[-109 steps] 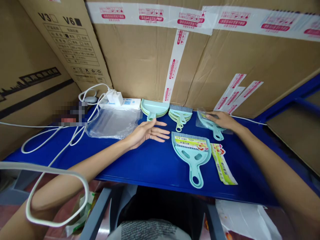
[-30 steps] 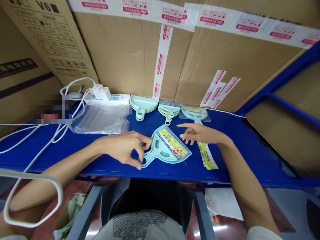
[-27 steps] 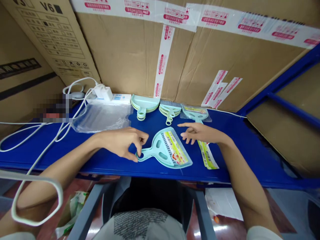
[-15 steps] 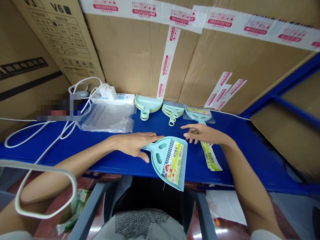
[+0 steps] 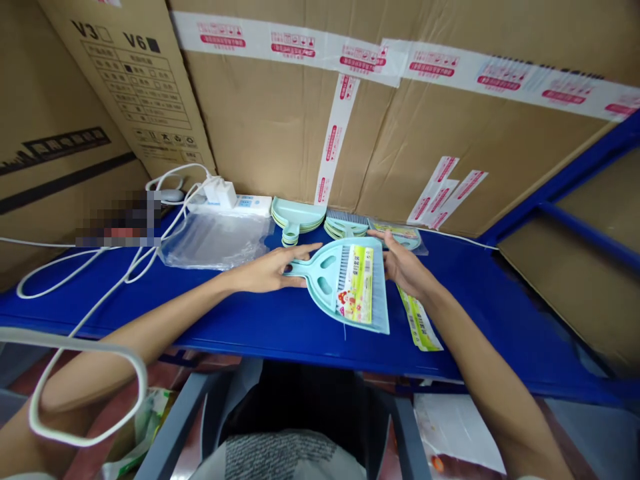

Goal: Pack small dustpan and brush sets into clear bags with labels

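Shifted back from the front edge of the desk (image 5: 240, 333), the dustpan set (image 5: 345, 283) now sits nearer the dustpan stack (image 5: 299, 213), in front of it and to its right. Its long axis runs crosswise, handle toward my left hand (image 5: 270, 270), whose grip closes around it, forearm reaching inward. My right hand (image 5: 407, 267) angles in beside the wide end, grip partly curled; I can't tell whether it has hold.

Dustpan (image 5: 321, 302) now against right hand (image 5: 407, 268)
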Available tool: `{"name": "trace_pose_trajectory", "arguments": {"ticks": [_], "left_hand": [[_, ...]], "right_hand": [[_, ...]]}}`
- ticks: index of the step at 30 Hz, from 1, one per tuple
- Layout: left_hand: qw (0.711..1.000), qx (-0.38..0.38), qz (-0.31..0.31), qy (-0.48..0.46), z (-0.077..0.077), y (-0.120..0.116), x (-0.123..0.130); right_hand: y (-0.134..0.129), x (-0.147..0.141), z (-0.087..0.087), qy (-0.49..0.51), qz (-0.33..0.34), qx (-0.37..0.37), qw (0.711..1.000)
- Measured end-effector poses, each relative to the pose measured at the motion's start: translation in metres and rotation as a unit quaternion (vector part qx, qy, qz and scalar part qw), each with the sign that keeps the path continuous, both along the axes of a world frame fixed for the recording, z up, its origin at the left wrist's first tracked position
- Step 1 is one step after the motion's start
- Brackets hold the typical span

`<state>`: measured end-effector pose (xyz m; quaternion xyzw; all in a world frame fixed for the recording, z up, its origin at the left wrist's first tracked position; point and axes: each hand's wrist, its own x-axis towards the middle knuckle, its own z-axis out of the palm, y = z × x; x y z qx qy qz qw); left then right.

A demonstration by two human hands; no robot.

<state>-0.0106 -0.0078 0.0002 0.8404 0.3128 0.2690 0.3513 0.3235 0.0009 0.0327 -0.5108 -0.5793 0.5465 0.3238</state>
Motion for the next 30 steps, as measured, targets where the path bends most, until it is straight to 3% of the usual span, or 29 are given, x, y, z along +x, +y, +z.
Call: {"name": "trace_pose_trajectory", "arguments": {"ticks": [6, 15, 18, 23, 26, 30], "left_hand": [[0.997, 0.029, 0.064, -0.013, -0.006, 0.011, -0.003], [0.993, -0.049, 0.084, -0.072, 0.008, 0.011, -0.005], [0.980, -0.135, 0.061, -0.136, 0.015, 0.013, -0.008], [0.921, -0.288, 0.055, -0.256, 0.019, 0.020, -0.017], [0.903, -0.331, 0.062, -0.268, 0.015, 0.024, -0.020], [0.902, -0.329, 0.073, -0.271, 0.014, 0.025, -0.018]], "right_hand": [[-0.015, -0.024, -0.012, 0.045, 0.048, 0.060, 0.996], [-0.022, -0.032, -0.008, 0.147, 0.009, -0.001, 0.989], [-0.022, -0.031, -0.010, 0.151, 0.007, 0.004, 0.988], [-0.020, -0.029, -0.011, 0.166, -0.014, 0.030, 0.986], [-0.018, -0.029, -0.013, 0.177, -0.022, 0.035, 0.983], [-0.016, -0.028, -0.015, 0.183, -0.027, 0.057, 0.981]]}}
